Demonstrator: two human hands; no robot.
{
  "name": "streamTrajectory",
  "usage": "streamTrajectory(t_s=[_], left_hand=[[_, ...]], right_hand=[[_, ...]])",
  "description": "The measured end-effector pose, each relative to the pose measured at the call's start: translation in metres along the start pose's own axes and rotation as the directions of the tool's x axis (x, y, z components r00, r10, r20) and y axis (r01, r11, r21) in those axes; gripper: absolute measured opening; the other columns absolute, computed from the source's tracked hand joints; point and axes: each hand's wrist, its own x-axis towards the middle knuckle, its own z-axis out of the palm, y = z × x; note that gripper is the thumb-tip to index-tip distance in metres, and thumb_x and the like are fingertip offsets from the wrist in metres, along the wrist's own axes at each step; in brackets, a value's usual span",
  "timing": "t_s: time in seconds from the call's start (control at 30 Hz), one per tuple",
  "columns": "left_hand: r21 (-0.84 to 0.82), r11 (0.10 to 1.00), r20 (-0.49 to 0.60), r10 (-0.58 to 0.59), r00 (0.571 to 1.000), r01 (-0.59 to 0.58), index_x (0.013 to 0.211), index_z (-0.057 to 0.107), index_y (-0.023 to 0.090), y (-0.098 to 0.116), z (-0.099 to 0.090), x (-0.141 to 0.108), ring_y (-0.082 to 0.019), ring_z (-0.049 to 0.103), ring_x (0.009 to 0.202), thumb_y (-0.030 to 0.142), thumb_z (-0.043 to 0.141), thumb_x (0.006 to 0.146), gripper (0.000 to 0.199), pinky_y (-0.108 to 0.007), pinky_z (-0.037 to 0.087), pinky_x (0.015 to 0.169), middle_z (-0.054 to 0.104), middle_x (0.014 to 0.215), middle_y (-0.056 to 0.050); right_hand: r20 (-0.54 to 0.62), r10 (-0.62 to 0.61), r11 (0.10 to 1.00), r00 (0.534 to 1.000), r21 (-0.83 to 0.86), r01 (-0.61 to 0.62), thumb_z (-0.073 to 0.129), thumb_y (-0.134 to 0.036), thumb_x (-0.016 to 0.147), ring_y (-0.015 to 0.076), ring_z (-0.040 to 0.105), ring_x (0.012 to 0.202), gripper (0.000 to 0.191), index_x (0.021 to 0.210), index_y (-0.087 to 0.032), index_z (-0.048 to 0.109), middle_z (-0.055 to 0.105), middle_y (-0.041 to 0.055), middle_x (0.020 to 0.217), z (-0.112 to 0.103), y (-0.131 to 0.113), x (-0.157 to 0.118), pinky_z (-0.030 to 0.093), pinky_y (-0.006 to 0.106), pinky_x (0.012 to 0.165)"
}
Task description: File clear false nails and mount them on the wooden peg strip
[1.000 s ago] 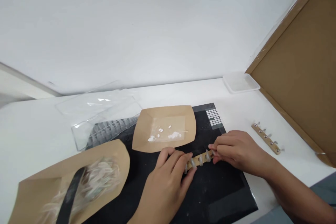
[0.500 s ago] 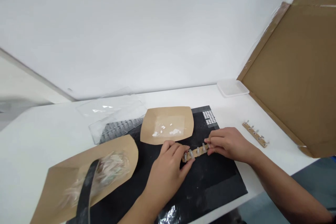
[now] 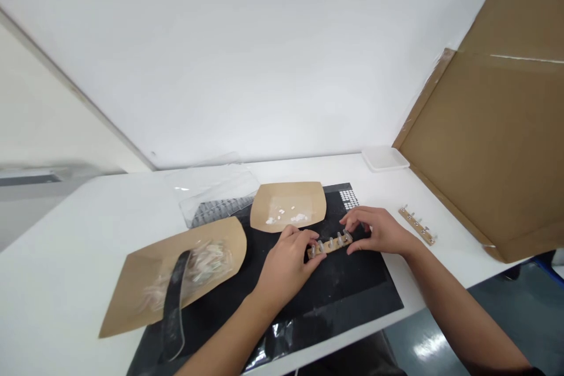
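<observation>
On a black mat lies a wooden strip bearing a row of several clear nail tips. My left hand pinches the strip's left end between thumb and fingers. At the other end, my right hand has its thumb and fingers apart around the last nail tip, with nothing visibly gripped. Just behind the hands is a kraft paper tray with small white pieces in it. To the left, a larger paper tray contains a pile of clear nail tips.
A dark curved band crosses the front of the larger tray. Clear plastic sheets lie behind it. At right are a second strip with metal pegs, a translucent lid and a cardboard wall. White dots mark the mat's corner.
My right hand's fingers have opened away from the strip's right end, where another clear nail tip now shows. My left hand keeps its hold. The camera view has shifted.
</observation>
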Motion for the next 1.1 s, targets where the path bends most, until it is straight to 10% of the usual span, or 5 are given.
streamTrajectory(t_s=[0.33, 0.8, 0.97, 1.1], left_hand=[[-0.165, 0.985, -0.09, -0.063, 0.994, 0.048, 0.113, 0.069, 0.019, -0.002, -0.001, 0.005, -0.023, 0.073, 0.098, 0.023, 0.083, 0.086, 0.031, -0.04, 0.063, 0.088, 0.077, 0.102, -0.005], [-0.156, 0.978, -0.212, 0.101, 0.972, -0.136, 0.125, 0.065, 0.022, 0.005, -0.008, 0.004, -0.025, 0.071, 0.103, 0.04, 0.082, 0.089, 0.043, -0.036, 0.065, 0.078, 0.076, 0.107, -0.006], [-0.17, 0.945, -0.297, 0.221, 0.929, -0.279, 0.114, 0.071, 0.022, 0.015, -0.013, 0.005, -0.022, 0.07, 0.098, 0.033, 0.079, 0.092, 0.026, -0.02, 0.054, 0.05, 0.075, 0.106, -0.008], [-0.072, 0.892, -0.36, 0.393, 0.846, -0.446, 0.098, 0.072, 0.023, 0.027, -0.019, 0.008, -0.018, 0.07, 0.086, 0.011, 0.073, 0.094, 0.013, -0.038, 0.062, 0.084, 0.079, 0.091, -0.001]], right_hand=[[0.029, 0.153, 0.984, 0.988, 0.087, -0.155, 0.096, -0.051, 0.071, 0.0169, 0.072, 0.084, 0.065, 0.123, -0.023, 0.071, 0.076, 0.0053, 0.108, 0.003, 0.006, 0.002, 0.052, 0.026, 0.067], [-0.281, 0.14, 0.971, 0.949, 0.225, -0.077, 0.092, -0.045, 0.079, 0.0199, 0.075, 0.088, 0.073, 0.141, -0.024, 0.06, 0.079, 0.0062, 0.103, 0.006, -0.003, -0.019, 0.058, 0.031, 0.07], [-0.584, 0.253, 0.966, 0.771, 0.108, -0.234, 0.09, -0.044, 0.081, 0.0228, 0.075, 0.083, 0.07, 0.141, -0.026, 0.06, 0.079, 0.0065, 0.098, -0.019, -0.011, -0.107, 0.063, 0.034, 0.068], [-0.867, 0.353, 0.872, 0.351, 0.17, -0.459, 0.093, -0.051, 0.071, 0.0325, 0.078, 0.086, 0.071, 0.134, -0.031, 0.068, 0.078, 0.0124, 0.103, -0.052, -0.026, -0.226, 0.067, 0.046, 0.071]])
